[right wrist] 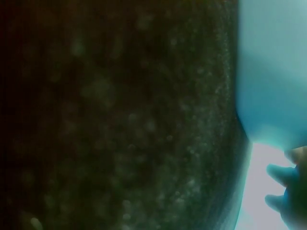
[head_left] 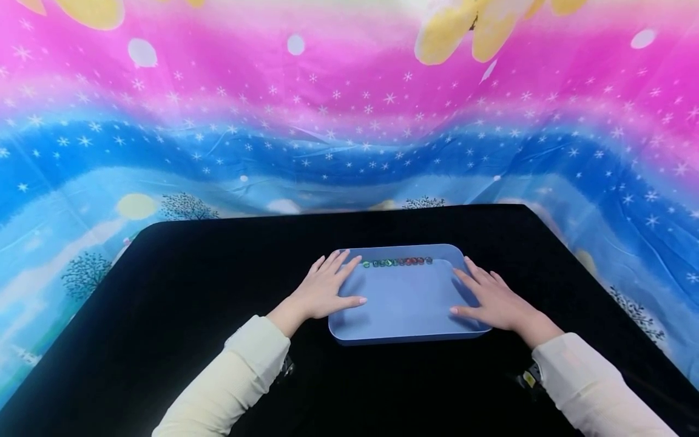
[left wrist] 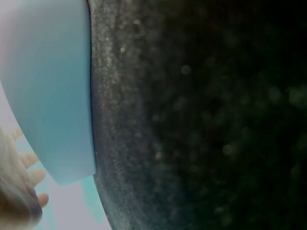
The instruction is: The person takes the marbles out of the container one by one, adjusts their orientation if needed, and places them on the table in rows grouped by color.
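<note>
A shallow blue-grey tray (head_left: 404, 306) lies on the black cloth. Along its far side runs a row of several small glass marbles (head_left: 389, 263), green ones at the left and red ones toward the right. My left hand (head_left: 321, 290) is at the tray's left rim, fingers spread and thumb reaching over the inside. Opposite it, my right hand (head_left: 496, 297) extends over the right rim with its fingers apart. Both wrist views show the tray's outer wall from low down, with part of each hand beside it; neither hand holds a marble.
Black cloth (head_left: 218, 285) covers the table on all sides of the tray. Behind the table hangs a pink and blue curtain (head_left: 349, 145) with snowflakes and trees. A small dark device (head_left: 530, 379) sits under the right wrist.
</note>
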